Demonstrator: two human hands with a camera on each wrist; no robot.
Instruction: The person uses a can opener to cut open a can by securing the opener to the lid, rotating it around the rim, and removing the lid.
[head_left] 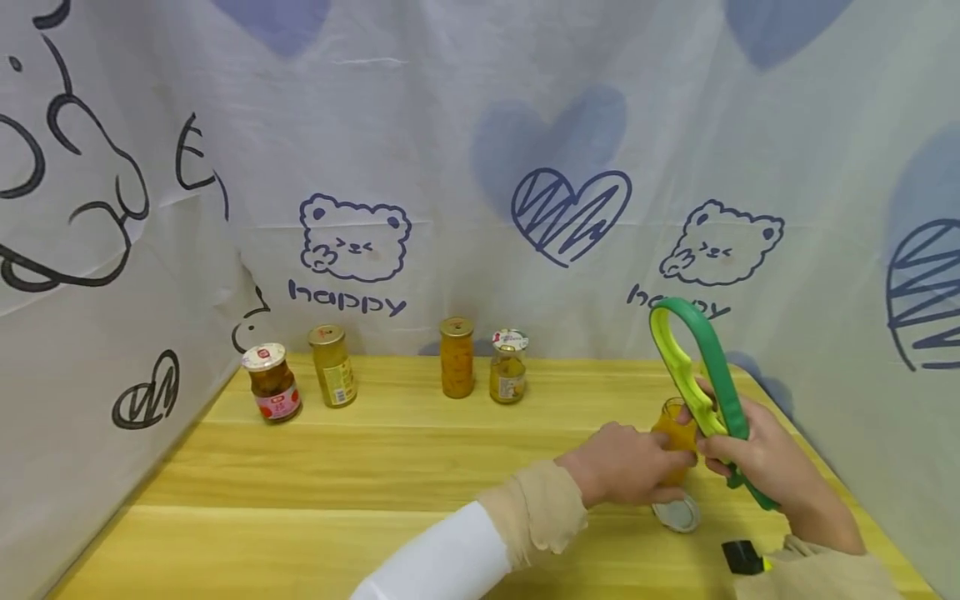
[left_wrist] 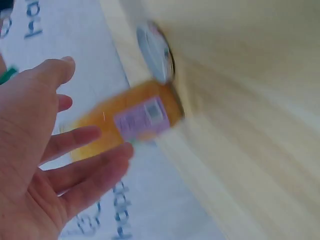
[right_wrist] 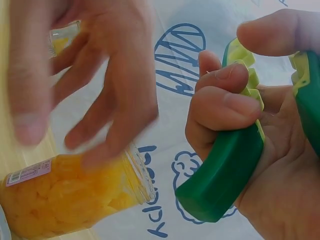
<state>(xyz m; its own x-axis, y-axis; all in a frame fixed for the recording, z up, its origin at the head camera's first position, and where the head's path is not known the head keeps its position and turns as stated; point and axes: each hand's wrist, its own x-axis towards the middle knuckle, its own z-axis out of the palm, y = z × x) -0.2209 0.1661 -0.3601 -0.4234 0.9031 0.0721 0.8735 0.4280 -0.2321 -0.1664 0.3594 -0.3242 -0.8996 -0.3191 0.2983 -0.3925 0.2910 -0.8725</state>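
My right hand (head_left: 772, 457) grips a green jar opener (head_left: 717, 362), its loop pointing up and its ribbed inner side yellow-green. In the right wrist view, fingers curl round one green handle (right_wrist: 222, 172). Close to an uncapped glass jar of orange fruit pieces (left_wrist: 142, 117) is my left hand (head_left: 630, 462), fingers spread and extended. They overlap the jar in the head view but are not wrapped round it. The jar stands upright on the table, a purple label with a barcode on its side. Beside its base lies the removed lid (head_left: 678, 514), pale side showing.
Toward the back of the wooden table (head_left: 360, 475) stand several capped jars: a dark one with a pink label (head_left: 276, 387), a yellowish one (head_left: 334, 371), an orange one (head_left: 457, 362) and a shorter one (head_left: 508, 371). A small black object (head_left: 741, 557) lies near the right sleeve. Printed cloth hangs behind.
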